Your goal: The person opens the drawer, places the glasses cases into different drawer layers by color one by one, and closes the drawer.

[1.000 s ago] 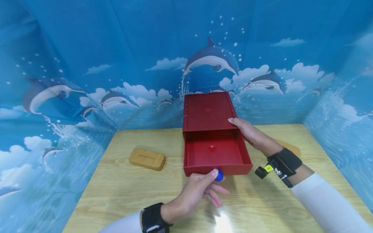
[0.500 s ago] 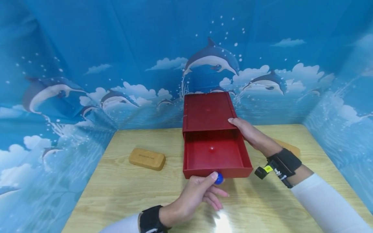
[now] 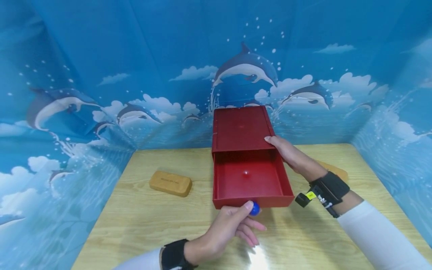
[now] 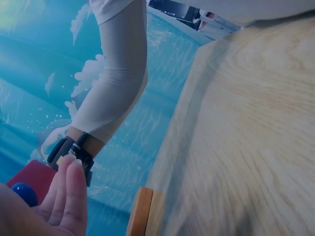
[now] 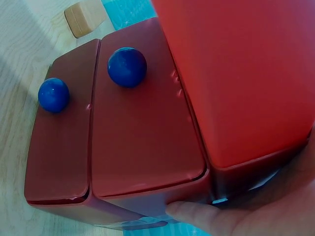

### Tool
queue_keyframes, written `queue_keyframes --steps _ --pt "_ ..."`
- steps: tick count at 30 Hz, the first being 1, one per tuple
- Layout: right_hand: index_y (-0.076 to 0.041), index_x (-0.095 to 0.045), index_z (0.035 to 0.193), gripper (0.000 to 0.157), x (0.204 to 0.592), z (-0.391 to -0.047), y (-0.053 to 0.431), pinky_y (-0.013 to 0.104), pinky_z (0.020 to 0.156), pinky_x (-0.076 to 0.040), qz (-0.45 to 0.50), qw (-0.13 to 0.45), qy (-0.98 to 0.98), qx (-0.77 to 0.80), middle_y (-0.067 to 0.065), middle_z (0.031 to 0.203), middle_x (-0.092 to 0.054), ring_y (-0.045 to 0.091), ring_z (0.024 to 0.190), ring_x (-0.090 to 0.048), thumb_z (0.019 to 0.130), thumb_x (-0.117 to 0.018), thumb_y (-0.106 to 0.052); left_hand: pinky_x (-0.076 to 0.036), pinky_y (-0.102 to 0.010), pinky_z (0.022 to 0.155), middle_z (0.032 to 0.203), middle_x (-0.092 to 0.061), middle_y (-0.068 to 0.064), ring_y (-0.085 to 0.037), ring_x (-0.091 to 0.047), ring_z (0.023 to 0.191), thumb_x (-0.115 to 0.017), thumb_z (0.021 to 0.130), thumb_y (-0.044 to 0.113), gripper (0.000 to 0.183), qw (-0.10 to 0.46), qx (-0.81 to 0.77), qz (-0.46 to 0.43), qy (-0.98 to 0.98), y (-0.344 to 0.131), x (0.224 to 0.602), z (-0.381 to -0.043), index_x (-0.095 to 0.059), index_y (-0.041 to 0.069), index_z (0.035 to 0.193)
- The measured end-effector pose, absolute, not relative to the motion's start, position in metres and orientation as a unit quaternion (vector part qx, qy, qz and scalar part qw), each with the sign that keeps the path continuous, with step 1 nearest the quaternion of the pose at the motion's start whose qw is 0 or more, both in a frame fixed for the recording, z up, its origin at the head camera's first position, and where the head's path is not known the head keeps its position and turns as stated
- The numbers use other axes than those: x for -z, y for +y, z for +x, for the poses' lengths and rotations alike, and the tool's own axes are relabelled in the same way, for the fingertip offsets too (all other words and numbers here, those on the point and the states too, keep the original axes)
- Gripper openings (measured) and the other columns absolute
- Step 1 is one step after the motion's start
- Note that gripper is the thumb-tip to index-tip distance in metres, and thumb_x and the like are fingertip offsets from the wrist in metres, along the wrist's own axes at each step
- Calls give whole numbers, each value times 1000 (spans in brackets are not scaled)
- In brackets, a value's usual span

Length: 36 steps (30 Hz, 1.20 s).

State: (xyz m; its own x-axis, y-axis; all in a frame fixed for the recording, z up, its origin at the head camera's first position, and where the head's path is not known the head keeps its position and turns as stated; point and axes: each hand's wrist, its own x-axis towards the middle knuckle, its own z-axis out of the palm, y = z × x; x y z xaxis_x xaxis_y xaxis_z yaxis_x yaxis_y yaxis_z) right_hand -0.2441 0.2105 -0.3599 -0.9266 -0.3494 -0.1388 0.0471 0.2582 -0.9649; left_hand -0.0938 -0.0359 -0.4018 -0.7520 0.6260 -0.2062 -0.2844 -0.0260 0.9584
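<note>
The red drawer (image 3: 276,201) is now drawn slightly farther toward six o'clock from its cabinet (image 3: 241,129) than a second ago, its blue knob (image 3: 254,209) clamped in the left grip (image 3: 229,228). At the drawer's two o'clock, the cabinet is pressed by the right grip (image 3: 291,155), thumb and fingers apart; the pulling seems well advanced, perhaps not finished.

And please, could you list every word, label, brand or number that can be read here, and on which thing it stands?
No text can be read with certainty.
Tan case: one short line of dark lettering on top, too blurred to read.
Yellow tag by the right wristband: dark marks, too small to read.
Red drawer and blue knob: no writing visible.
</note>
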Motion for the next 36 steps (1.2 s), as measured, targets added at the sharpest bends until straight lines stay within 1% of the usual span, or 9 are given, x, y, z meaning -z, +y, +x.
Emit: queue_keyframes --steps 8,14,18,22,24,26,29,33,36 --pt "-10 -31 138 54 360 -244 209 46 82 -51 -90 163 783 594 17 127 -48 35 110 -52 99 -40 -47 -53 -45 75 105 -70 -12 -30 -67 82 -39 102 44 43 317 -677 208 631 -42 409 -99 -61 12 120" --pt "-8 -29 139 59 361 -243 209 47 84 -49 -79 162 791 584 18 127 -46 34 111 -51 99 -38 -51 -48 -31 85 116 -64 6 -12 -58 106 -55 93 48 43 300 -527 290 741 -56 426 -109 -59 20 126" --pt "-9 -29 139 61 361 -243 210 47 85 -49 -79 163 794 581 17 127 -46 33 111 -51 98 -37 -52 -43 -28 93 134 -53 6 -8 -48 119 -55 90 56 58 223 -381 377 814 -65 437 -115 -50 21 136" --pt "-10 -30 139 59 360 -244 210 47 84 -50 -81 162 790 586 17 127 -47 34 111 -51 99 -37 -52 -34 -33 103 149 -36 3 -12 -33 132 -53 87 64 73 65 -226 476 847 -73 445 -125 -33 25 146" --pt "-10 -30 139 58 359 -244 209 46 84 -50 -83 163 788 588 17 127 -47 34 111 -52 99 -37 -52 -26 -39 108 155 -20 3 -15 -20 138 -56 83 66 83 3 -166 495 853 -80 449 -131 -22 29 149" --pt "-10 -30 139 58 359 -245 209 46 83 -50 -83 162 788 588 16 127 -47 33 111 -52 99 -37 -51 -19 -47 111 158 -5 1 -20 -6 142 -59 79 69 95 -21 -132 494 859 -88 453 -138 -12 29 151" --pt "-10 -30 139 57 360 -245 208 46 83 -50 -87 163 788 588 17 127 -47 33 111 -52 99 -36 -50 -18 -53 109 159 5 -1 -23 -1 142 -60 75 73 107 -2 -97 461 882 -103 457 -148 1 30 151" --pt "-10 -29 139 57 360 -244 209 47 84 -49 -90 164 787 587 17 127 -47 33 111 -52 100 -35 -50 -19 -59 107 158 -10 -9 -33 -11 141 -53 74 79 107 15 -42 413 909 -121 457 -161 -1 26 152" --pt "-10 -29 139 57 359 -244 210 47 84 -49 -89 164 788 587 17 127 -47 34 111 -52 100 -35 -50 -21 -59 107 151 -30 -10 -37 -20 138 -53 75 78 100 -1 -29 406 914 -134 456 -173 -19 23 151"
